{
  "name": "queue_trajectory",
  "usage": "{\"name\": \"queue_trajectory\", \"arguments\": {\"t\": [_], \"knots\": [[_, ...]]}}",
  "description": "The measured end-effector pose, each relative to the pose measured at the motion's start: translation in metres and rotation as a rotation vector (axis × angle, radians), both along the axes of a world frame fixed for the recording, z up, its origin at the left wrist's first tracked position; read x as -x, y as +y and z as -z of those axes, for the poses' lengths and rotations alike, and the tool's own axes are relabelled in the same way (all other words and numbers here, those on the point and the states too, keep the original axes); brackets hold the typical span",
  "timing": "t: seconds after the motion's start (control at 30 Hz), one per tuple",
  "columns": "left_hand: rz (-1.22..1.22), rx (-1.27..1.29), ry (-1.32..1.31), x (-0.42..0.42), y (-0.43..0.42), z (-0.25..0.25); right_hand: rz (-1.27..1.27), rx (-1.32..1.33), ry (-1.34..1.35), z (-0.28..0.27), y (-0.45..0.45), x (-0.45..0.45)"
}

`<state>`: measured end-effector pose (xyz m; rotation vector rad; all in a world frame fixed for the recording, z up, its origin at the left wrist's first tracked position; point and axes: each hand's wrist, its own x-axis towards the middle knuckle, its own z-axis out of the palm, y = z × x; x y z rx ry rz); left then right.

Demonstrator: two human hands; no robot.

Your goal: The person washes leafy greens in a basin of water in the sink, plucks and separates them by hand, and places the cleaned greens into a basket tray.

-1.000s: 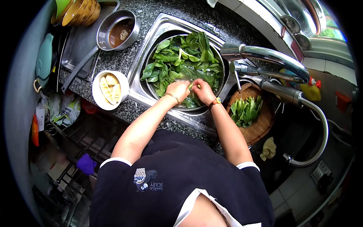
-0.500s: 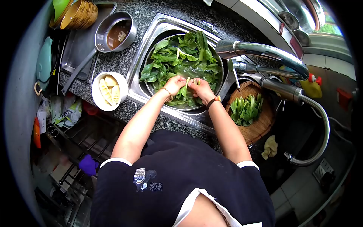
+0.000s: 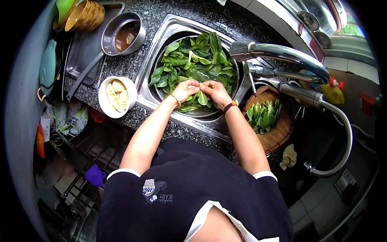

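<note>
My left hand (image 3: 188, 90) and right hand (image 3: 217, 95) meet over the near part of the round metal basin (image 3: 158, 91), which sits in the steel sink (image 3: 142, 82). Both of my hands have thumb and fingers drawn together, pinching the stem end of a leafy green (image 3: 202, 99) between them; its leaf hangs down toward me, but my fingertips cover most of the stem, so I cannot tell exactly where each grip falls. Loose leafy greens (image 3: 171, 72) crowd the basin and hide most of the water and the bottom. The chrome faucet (image 3: 290, 54) reaches over the sink's right edge. Right of the sink, a woven bamboo basket (image 3: 282, 129) holds a bunch of cut greens (image 3: 263, 117); my right forearm and the fittings above hide part of its rim. On the speckled table (image 3: 155, 133), left of the sink, stands a white bowl (image 3: 130, 86) of pale, crimped pieces, perhaps dumplings. Beyond it, a saucepan (image 3: 139, 42) holds brown liquid with a pale lump I cannot make out. The stacked bowls (image 3: 90, 16) near the top left are partly cut off.
</note>
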<state>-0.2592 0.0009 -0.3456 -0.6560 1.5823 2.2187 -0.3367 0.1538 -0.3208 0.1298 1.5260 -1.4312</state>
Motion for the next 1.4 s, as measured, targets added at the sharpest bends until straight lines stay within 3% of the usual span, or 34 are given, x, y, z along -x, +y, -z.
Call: {"name": "queue_trajectory", "arguments": {"t": [0.07, 0.13, 0.17, 0.23, 0.27, 0.33, 0.37, 0.53, 0.6, 0.63, 0.7, 0.8, 0.87, 0.97, 1.07, 1.13, 1.17, 1.27, 1.33, 1.4], "knots": [[0.147, 0.079, -0.034, 0.001, -0.003, 0.002, -0.103, 0.115, 0.047, 0.014, 0.011, 0.002], [0.337, 0.405, 0.057, 0.001, -0.002, -0.004, -0.167, 0.147, 0.015, 0.032, 0.018, 0.002], [0.419, 0.69, 0.195, 0.001, 0.001, -0.004, -0.169, 0.148, 0.015, 0.035, 0.016, 0.001], [0.501, 0.917, 0.291, 0.003, 0.007, -0.004, -0.364, -0.205, 0.481, 0.04, 0.01, -0.003], [0.534, 0.995, 0.296, 0.003, 0.009, -0.002, -0.411, -0.24, 0.683, 0.044, 0.009, -0.006], [0.568, 1.039, 0.258, 0.004, 0.01, -0.002, -0.696, -0.586, 0.993, 0.008, 0.001, -0.012], [0.605, 1.081, 0.219, 0.003, 0.011, -0.002, -0.731, -0.604, 1.025, 0.007, 0.002, -0.013], [0.436, 1.02, 0.214, 0.0, 0.006, -0.004, -0.369, -0.542, 0.716, 0.019, 0.0, -0.004], [0.397, 0.951, 0.145, 0.002, 0.009, -0.01, 0.036, -0.237, 0.221, 0.02, -0.005, -0.004], [0.359, 0.952, 0.107, 0.002, 0.011, -0.012, 0.036, -0.237, 0.222, 0.019, -0.003, -0.004], [0.317, 0.952, 0.129, 0.003, 0.015, -0.009, 0.024, -0.119, -0.083, 0.009, -0.002, -0.003], [0.276, 0.957, 0.172, 0.002, 0.018, -0.011, -0.004, -0.023, -0.019, 0.006, 0.0, -0.004], [0.392, 1.032, 0.198, 0.002, 0.017, -0.012, -0.008, 0.033, 0.09, 0.023, 0.0, -0.006], [0.446, 1.248, 0.106, 0.004, 0.02, -0.01, -0.365, -0.449, 0.627, 0.026, 0.005, 0.0], [0.47, 1.355, 0.027, 0.008, 0.027, -0.003, -0.498, -0.574, 0.664, 0.011, 0.005, 0.004], [0.821, 1.384, 0.098, 0.008, 0.032, 0.003, -0.611, -0.574, 0.686, 0.014, 0.002, 0.001], [0.873, 1.484, 0.105, 0.012, 0.034, -0.003, -0.594, -0.615, 0.687, 0.01, 0.001, 0.001], [0.649, 1.418, -0.09, 0.021, 0.026, 0.0, -0.587, -0.711, 0.716, 0.009, 0.0, 0.004], [0.66, 1.392, -0.023, 0.019, 0.025, -0.004, -0.892, -0.43, 0.753, 0.026, 0.007, 0.004], [0.525, 1.22, -0.047, 0.022, 0.026, -0.015, -0.76, -0.413, 0.803, 0.022, 0.01, 0.004]]}}
